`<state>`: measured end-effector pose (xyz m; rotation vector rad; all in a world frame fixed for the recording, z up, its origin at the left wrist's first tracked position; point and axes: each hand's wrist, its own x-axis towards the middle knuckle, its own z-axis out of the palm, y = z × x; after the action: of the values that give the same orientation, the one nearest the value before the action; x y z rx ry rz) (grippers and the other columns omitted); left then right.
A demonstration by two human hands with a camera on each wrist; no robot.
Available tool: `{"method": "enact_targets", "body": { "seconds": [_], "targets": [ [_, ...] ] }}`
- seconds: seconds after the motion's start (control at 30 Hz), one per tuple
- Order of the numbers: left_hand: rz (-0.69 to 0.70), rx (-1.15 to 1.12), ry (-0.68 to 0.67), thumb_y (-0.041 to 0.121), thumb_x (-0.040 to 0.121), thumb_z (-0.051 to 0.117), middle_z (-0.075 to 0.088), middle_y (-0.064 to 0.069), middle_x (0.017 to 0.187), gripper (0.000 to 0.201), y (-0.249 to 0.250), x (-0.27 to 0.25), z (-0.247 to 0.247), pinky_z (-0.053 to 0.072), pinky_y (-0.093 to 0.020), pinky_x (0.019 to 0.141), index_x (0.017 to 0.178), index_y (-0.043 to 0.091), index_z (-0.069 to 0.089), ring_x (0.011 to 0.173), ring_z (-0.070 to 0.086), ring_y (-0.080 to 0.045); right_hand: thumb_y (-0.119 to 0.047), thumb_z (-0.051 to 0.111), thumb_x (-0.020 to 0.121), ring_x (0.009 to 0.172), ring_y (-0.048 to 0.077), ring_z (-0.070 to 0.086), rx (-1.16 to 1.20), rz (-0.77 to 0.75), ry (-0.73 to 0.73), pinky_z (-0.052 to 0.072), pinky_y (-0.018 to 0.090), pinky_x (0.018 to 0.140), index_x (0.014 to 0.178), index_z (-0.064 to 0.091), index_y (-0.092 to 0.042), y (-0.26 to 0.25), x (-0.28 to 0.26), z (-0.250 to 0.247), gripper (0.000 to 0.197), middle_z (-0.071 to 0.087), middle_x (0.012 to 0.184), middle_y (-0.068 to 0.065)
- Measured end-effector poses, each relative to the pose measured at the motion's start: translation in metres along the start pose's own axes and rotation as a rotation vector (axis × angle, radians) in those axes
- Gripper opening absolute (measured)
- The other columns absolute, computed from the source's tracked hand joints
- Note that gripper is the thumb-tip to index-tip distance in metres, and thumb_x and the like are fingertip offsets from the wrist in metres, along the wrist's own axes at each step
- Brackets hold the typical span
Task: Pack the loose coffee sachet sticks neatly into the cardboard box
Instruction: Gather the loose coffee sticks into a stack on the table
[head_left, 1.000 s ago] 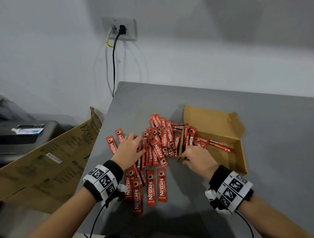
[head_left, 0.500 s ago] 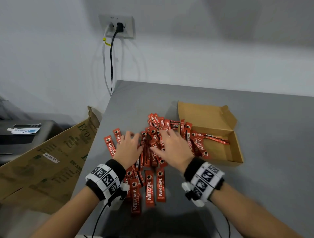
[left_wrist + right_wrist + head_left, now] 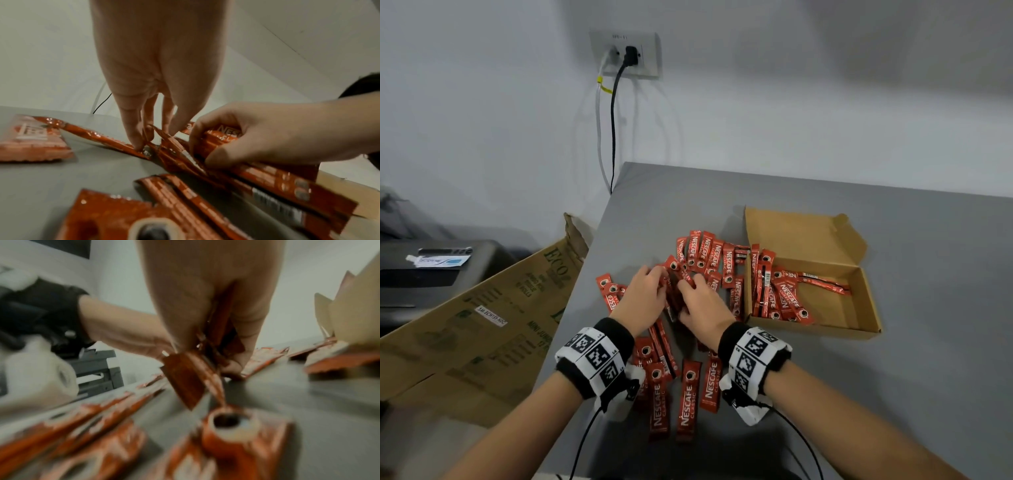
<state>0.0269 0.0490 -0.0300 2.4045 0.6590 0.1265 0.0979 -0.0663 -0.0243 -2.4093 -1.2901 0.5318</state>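
— Hands first: what are they doing?

— Both are working in the middle of the pile of coffee sachet sticks [image 3: 698,267] on the grey table [image 3: 928,377]. The right hand [image 3: 705,310] is curling its fingers and thumb round a small bundle of sticks [image 3: 242,155], which the left wrist view is showing plainly. The left hand [image 3: 642,296] is reaching down with fairly straight fingers, its fingertips [image 3: 136,142] pressing on the ends of the sticks lying beside that bundle.

— And the box?

— The cardboard box [image 3: 859,329] is sitting open on the table just right of the pile, its lid standing up at the far side. Several sticks are already lying inside it, mostly crowding the left end, with one lying crosswise [image 3: 822,282] towards the back.

— Anything nearer?

— A few sticks [image 3: 688,401] are lying flat between the wrists, label up.
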Motion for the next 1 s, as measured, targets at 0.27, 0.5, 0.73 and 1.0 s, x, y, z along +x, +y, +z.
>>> {"method": "enact_targets", "body": {
  "seconds": [0.27, 0.5, 0.73, 1.0],
  "targets": [
    [0.104, 0.031, 0.019, 0.011, 0.095, 0.047, 0.051, -0.005, 0.122, 0.025, 0.005, -0.001, 0.002, 0.039, -0.019, 0.092, 0.118, 0.008, 0.054, 0.106, 0.049, -0.013, -0.013, 0.058, 0.087, 0.086, 0.001, 0.046, 0.302, 0.154, 0.356, 0.044, 0.003, 0.075, 0.112, 0.052, -0.016, 0.038, -0.027, -0.076, 0.026, 0.039, 0.11, -0.006],
    [0.222, 0.096, -0.091, 0.019, 0.096, 0.046, 0.049, 0.0, 0.125, 0.025, 0.035, 0.014, 0.007, 0.037, -0.023, 0.098, 0.119, 0.015, 0.053, 0.115, 0.045, -0.012, -0.02, 0.051, 0.092, 0.091, 0.02, 0.057, -0.02, 0.291, 0.351, 0.049, 0.028, 0.077, 0.126, 0.047, -0.017, 0.093, -0.035, -0.065, 0.034, 0.054, 0.112, 0.008],
    [0.301, 0.127, -0.184, 0.022, 0.095, 0.048, 0.048, 0.001, 0.122, 0.028, 0.048, 0.018, 0.018, 0.033, -0.02, 0.097, 0.121, 0.016, 0.052, 0.116, 0.043, -0.011, -0.036, 0.049, 0.093, 0.102, 0.027, 0.057, -0.003, 0.239, 0.291, 0.047, 0.039, 0.088, 0.142, 0.027, -0.025, 0.099, -0.038, -0.061, 0.055, 0.062, 0.108, 0.008],
    [0.295, 0.124, -0.203, 0.022, 0.095, 0.047, 0.049, 0.0, 0.121, 0.026, 0.049, 0.021, 0.016, 0.038, -0.024, 0.099, 0.12, 0.016, 0.054, 0.111, 0.046, -0.011, -0.022, 0.055, 0.092, 0.089, 0.019, 0.067, 0.14, 0.277, 0.4, 0.053, 0.029, 0.079, 0.131, 0.047, -0.016, 0.104, -0.038, -0.091, 0.04, 0.069, 0.1, 0.006]
  ]
}}
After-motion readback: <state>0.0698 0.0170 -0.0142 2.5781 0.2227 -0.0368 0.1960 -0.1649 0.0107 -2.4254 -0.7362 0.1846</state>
